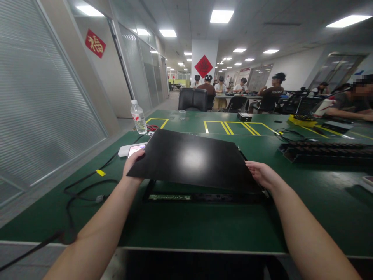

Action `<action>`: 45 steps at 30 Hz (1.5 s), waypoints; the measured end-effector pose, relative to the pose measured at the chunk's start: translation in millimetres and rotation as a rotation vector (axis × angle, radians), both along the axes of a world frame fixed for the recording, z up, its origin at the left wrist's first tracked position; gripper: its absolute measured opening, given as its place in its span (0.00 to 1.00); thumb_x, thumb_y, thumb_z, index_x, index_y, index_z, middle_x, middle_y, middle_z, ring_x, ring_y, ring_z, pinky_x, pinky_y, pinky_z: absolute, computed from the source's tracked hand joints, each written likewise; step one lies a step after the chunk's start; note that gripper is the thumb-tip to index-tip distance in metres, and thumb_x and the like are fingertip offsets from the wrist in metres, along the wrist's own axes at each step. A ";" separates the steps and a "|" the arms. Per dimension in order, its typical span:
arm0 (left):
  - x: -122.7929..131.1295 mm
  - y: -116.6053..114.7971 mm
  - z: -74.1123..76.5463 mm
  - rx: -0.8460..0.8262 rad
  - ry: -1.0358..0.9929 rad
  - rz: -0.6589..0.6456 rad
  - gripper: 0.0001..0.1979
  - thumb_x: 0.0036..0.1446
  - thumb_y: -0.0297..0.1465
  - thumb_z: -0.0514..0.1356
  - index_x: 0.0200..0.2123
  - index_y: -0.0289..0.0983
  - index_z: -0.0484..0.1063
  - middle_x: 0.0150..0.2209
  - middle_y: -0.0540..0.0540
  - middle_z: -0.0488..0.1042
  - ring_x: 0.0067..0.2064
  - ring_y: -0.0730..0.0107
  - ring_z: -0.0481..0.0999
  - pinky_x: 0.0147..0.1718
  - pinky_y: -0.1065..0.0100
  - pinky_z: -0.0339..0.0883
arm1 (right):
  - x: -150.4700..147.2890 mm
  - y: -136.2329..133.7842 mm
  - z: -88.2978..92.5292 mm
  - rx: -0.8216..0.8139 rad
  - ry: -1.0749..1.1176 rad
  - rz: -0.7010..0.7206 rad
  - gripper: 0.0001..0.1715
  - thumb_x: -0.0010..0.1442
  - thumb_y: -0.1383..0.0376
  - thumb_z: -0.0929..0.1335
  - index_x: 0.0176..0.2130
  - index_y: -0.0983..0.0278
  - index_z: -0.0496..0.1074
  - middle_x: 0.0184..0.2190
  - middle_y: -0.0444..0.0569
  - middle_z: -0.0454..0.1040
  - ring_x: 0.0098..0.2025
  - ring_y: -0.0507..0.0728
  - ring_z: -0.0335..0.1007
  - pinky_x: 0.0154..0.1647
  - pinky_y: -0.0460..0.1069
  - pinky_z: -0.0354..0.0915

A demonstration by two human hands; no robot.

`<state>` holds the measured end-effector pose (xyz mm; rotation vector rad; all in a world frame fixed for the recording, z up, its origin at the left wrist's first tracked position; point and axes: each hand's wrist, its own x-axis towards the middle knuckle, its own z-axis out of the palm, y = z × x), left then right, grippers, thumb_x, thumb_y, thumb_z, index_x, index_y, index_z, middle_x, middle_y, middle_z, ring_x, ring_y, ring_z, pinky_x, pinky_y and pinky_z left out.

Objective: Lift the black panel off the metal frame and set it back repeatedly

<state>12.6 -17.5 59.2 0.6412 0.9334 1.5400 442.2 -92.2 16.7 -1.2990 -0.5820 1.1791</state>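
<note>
Two hands are holding one big black sheet [190, 159]. It is tilting up over one black frame [204, 197] lying near the front edge of the green bench [204, 229]. The left hand [132, 165] is pinching the sheet's near left corner with its fingers. The right hand [262, 175] is gripping the near right corner, fingers curling under. One water bottle [138, 117] is standing by the left edge, and one clear cup [182, 114] farther back.

Left hand [131, 166], right hand [263, 175], fingers [252, 165] closed.

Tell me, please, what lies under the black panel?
Under the black panel, gripped by the left hand and right hand, only the near edge of a dark frame shows, with a green strip; the rest is covered.
</note>
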 end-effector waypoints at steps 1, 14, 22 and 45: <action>0.8 0.1 -0.5 0.008 -0.007 0.007 0.08 0.47 0.22 0.59 0.31 0.35 0.77 0.29 0.46 0.81 0.33 0.60 0.82 0.33 0.65 0.79 | 1.8 1.8 -1.5 -0.041 0.005 0.019 0.12 0.49 0.77 0.71 0.36 0.69 0.77 0.28 0.54 0.80 0.26 0.54 0.76 0.24 0.45 0.71; -2.6 4.5 -6.8 0.014 -0.026 0.032 0.10 0.44 0.23 0.60 0.32 0.35 0.78 0.30 0.46 0.82 0.36 0.55 0.83 0.36 0.62 0.80 | -0.9 -0.7 4.2 -0.091 -0.164 -0.052 0.15 0.52 0.71 0.69 0.42 0.64 0.71 0.29 0.58 0.81 0.26 0.59 0.78 0.23 0.48 0.71; 0.1 8.3 -17.6 0.019 -0.019 -0.002 0.11 0.47 0.23 0.61 0.36 0.35 0.79 0.31 0.47 0.83 0.34 0.60 0.83 0.34 0.66 0.79 | 8.5 3.2 -1.8 -0.059 -0.229 -0.140 0.12 0.48 0.72 0.68 0.36 0.63 0.70 0.23 0.53 0.79 0.14 0.48 0.58 0.11 0.39 0.47; 2.4 19.1 -41.2 -0.022 0.176 0.016 0.16 0.38 0.26 0.70 0.36 0.33 0.81 0.32 0.45 0.83 0.36 0.61 0.82 0.37 0.66 0.74 | 16.8 4.8 -8.4 -0.084 -0.457 -0.281 0.07 0.47 0.72 0.69 0.30 0.64 0.70 0.18 0.53 0.76 0.12 0.47 0.51 0.11 0.40 0.44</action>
